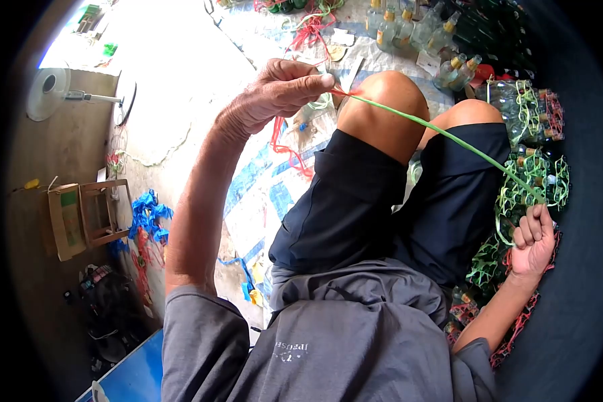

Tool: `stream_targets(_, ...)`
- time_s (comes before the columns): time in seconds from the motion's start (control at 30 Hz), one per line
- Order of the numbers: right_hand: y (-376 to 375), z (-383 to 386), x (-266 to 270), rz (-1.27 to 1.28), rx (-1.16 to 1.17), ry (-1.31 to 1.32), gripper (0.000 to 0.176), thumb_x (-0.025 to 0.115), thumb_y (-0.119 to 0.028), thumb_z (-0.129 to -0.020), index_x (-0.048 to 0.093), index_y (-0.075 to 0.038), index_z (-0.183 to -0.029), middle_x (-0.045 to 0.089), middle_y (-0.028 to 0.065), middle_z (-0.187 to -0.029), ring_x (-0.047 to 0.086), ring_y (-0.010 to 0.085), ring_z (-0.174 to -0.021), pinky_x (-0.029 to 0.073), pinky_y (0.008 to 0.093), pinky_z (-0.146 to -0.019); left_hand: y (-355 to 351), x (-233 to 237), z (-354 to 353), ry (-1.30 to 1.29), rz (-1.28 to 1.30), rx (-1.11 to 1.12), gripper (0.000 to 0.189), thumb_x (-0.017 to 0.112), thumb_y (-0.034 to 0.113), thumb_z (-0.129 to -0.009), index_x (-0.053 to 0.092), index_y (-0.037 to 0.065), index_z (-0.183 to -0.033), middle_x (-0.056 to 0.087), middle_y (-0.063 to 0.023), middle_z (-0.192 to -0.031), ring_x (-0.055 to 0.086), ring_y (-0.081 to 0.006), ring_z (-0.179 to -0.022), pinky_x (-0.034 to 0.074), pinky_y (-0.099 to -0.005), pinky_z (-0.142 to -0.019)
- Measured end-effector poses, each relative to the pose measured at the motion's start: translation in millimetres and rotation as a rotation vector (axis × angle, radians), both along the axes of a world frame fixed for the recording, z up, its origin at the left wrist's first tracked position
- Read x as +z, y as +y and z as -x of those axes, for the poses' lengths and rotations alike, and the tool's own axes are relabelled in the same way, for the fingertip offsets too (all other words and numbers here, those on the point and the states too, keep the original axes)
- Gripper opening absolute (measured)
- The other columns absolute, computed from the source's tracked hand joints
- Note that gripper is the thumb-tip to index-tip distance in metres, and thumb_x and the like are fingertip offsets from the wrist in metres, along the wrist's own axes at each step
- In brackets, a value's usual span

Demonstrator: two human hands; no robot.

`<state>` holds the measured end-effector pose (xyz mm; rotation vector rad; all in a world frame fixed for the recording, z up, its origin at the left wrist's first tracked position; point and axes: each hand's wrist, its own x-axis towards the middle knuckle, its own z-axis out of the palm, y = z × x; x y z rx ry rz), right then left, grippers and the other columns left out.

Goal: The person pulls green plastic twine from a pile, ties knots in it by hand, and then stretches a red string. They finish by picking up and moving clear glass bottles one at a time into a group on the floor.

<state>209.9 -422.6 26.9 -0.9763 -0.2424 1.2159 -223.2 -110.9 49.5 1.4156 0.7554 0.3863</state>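
A long green plastic cord [442, 132] stretches taut above my knees, running from upper left down to the right. My left hand [288, 90] pinches its reddish end between thumb and fingertips, out in front of my left knee. Red strands [285, 151] dangle below that hand. At the far right, my right hand [534, 242] has its fingers curled closed on the other end of the cord, and a loose green length hangs beside it. Close by that hand stand bottles [530, 174] wrapped in green netting.
Clear glass bottles [385, 30] with yellowish caps are grouped at the top right, near dark green bottles [496, 30]. Red strands [311, 30] lie on the floor sheet ahead. To the left are a fan [49, 84], a wooden frame [105, 211] and blue strips [149, 216].
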Motion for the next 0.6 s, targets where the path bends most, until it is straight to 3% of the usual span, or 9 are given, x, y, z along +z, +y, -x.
stream_targets(0.6,-86,-78,-42,-0.045,-0.089,0.076,0.028,0.042,-0.022,-0.113,0.059,0.0,-0.106,0.036,-0.0038,-0.064,0.025,0.0071,-0.047,0.022,0.0256,-0.039,21,-10,33,-0.049,0.093,0.041,0.039,0.067,0.031,-0.104,0.056,0.013,-0.071,0.038,0.0097,-0.054,0.028,-0.0024,-0.045,0.023,-0.0238,-0.042)
